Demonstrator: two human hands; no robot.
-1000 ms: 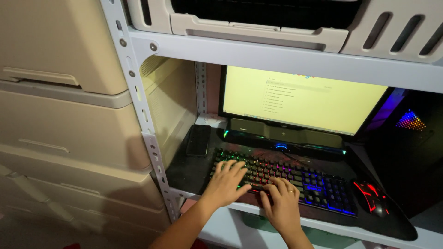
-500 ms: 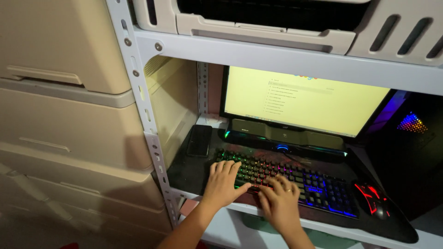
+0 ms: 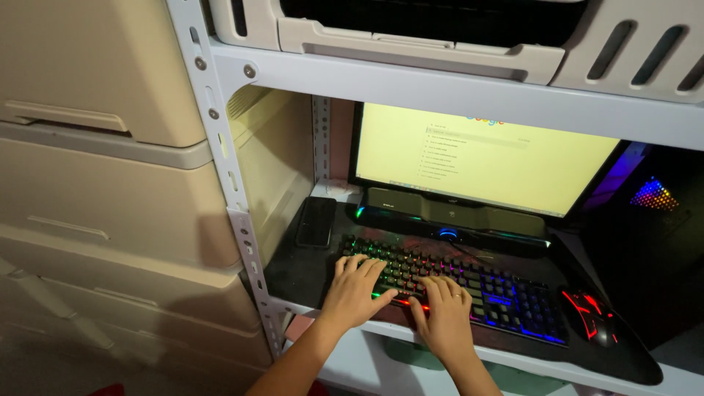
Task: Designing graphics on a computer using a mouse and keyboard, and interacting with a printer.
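Nearest us, our left hand (image 3: pixel 353 293) and right hand (image 3: pixel 445 317) lie flat and apart, fingers spread on the black rainbow-backlit keyboard (image 3: pixel 455 282), gripping nothing; it sits on the dark mat (image 3: pixel 293 271) on the metal shelf. Beyond lie a black phone (image 3: pixel 315 221) left, a red-lit black mouse (image 3: pixel 590 317) right, and the bright monitor (image 3: pixel 480 158). In this dim light, we judge a stray finger could hit a wrong key.

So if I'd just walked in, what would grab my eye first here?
Probably the keyboard glowing in rainbow colours on the metal shelf, with the left hand and right hand resting on its keys. Behind it a bright pale-yellow monitor lights the dark nook, and a red-lit mouse sits at the keyboard's right end.
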